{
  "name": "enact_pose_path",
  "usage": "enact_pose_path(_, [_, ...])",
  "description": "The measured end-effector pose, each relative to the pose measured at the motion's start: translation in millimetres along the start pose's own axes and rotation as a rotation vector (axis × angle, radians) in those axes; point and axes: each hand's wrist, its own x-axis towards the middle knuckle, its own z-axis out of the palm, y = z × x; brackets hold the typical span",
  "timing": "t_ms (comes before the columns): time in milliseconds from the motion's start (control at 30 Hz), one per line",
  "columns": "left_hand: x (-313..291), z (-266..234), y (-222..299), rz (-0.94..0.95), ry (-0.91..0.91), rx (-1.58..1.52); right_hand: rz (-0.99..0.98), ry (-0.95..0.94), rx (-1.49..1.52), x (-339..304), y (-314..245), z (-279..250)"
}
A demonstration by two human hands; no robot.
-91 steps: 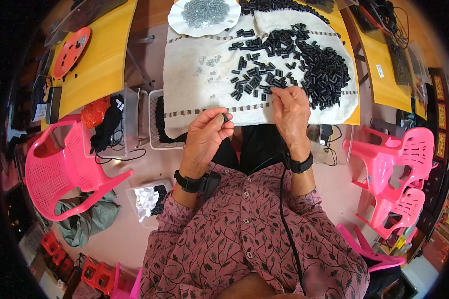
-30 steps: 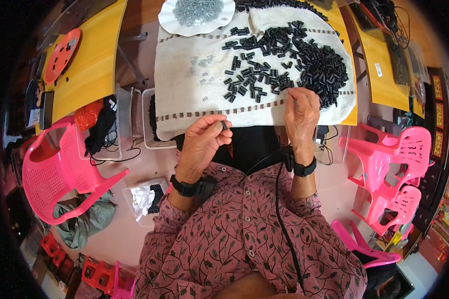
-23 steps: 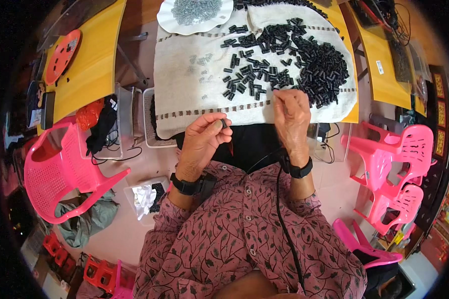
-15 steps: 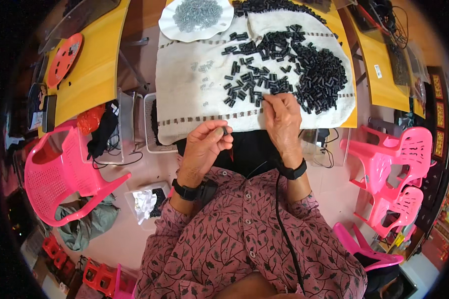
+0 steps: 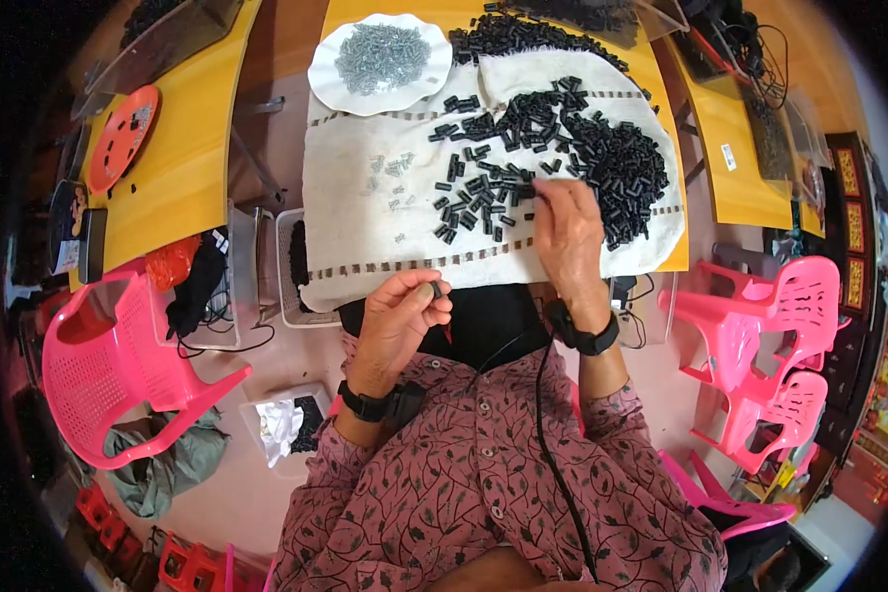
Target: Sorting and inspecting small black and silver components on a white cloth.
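Note:
My left hand (image 5: 402, 311) hovers just off the near edge of a white cloth (image 5: 350, 232), thumb and forefinger pinched on a small black cylinder (image 5: 436, 289). Over the cloth, my right hand (image 5: 568, 235) reaches into loose black cylinders (image 5: 488, 187), its fingertips drawn together at their edge. Whether a piece is between those fingertips is hidden. A dense heap of the same black cylinders (image 5: 617, 168) lies to the right. Tiny silvery pieces (image 5: 393, 170), too small to name, are scattered on the cloth's left half.
A white scalloped plate (image 5: 328, 87) of silvery pieces stands at the far left of the cloth. More black pieces (image 5: 523, 39) lie beyond it. Yellow tables flank both sides, the left one with an orange plate (image 5: 109, 170). Pink chairs (image 5: 118, 365) stand around; a cable hangs down my front.
My right hand has moved farther over the black cylinders and slightly right. My left hand keeps its pinch on the black cylinder. The whole view has shifted, so the table appears lower.

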Motion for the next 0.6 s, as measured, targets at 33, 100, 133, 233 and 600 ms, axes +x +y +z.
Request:
enact_pose_path(33, [0, 0, 0, -0.003, 0.007, 0.001, -0.017, 0.008, -0.055, 7, 4, -2])
enact_pose_path(100, [-1, 0, -1, -0.006, 0.007, -0.004, -0.013, -0.03, -0.081, 20, 12, -2])
enact_pose_path(133, [-1, 0, -1, -0.009, 0.004, -0.008, -0.024, -0.043, -0.107, 27, 17, -1])
enact_pose_path(233, [-1, 2, 0, -0.015, 0.015, -0.003, -0.028, -0.107, -0.165, 42, 35, 8])
enact_pose_path(600, [-1, 2, 1, -0.018, 0.023, 0.008, -0.084, -0.291, -0.026, 54, 25, 19])
